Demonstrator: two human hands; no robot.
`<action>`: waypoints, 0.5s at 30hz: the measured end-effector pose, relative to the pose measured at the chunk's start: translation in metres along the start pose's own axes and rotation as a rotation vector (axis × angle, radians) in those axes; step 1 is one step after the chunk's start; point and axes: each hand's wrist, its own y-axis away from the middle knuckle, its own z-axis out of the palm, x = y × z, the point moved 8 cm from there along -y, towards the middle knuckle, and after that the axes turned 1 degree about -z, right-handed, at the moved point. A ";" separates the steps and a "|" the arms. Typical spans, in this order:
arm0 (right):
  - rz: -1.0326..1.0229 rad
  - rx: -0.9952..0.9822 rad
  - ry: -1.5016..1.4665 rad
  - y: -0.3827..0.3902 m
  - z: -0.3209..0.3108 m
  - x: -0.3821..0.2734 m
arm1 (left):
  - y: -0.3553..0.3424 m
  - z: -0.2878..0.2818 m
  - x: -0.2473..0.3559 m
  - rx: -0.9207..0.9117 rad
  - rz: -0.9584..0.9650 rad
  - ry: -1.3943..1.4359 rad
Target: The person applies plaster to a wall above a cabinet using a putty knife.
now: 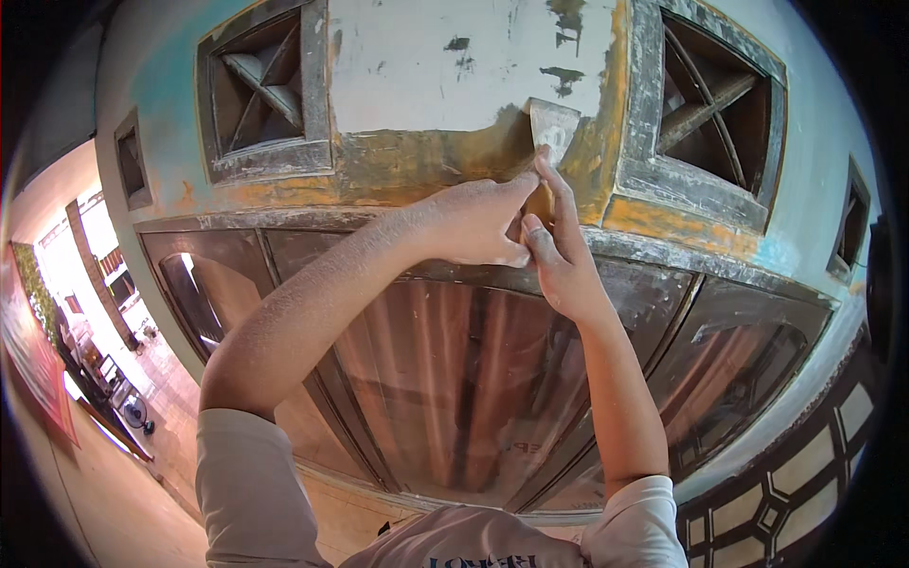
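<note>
A putty knife (pixel 553 125) with a broad metal blade is raised against the wall, its blade upward over the boundary between a white area (pixel 417 80) and a bare brown-yellow strip (pixel 407 163). My left hand (pixel 469 222), reaching up from the left, is closed around the handle, and its skin looks dusty. From the right, my right hand (pixel 566 260) grips the same handle, with one finger stretched up along the base of the blade. Most of the handle is hidden by my fingers. Dark scraped spots mark the white paint above.
Framed vent openings with crossed slats flank the white area, one at left (pixel 260 85) and one at right (pixel 715 104). Below the hands stands a dark-framed glass window (pixel 464 379) with reddish curtains. A fan (pixel 135 412) is far left, a patterned grille (pixel 772 511) lower right.
</note>
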 end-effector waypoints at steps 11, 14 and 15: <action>0.148 0.244 -0.114 0.100 -0.011 0.072 | 0.012 -0.155 -0.072 1.029 0.009 -0.905; 0.167 0.179 -0.158 0.104 -0.005 0.071 | 0.008 -0.142 -0.102 1.038 -0.100 -0.950; 0.178 0.139 -0.238 0.095 -0.003 0.066 | 0.009 -0.144 -0.109 1.034 -0.100 -0.953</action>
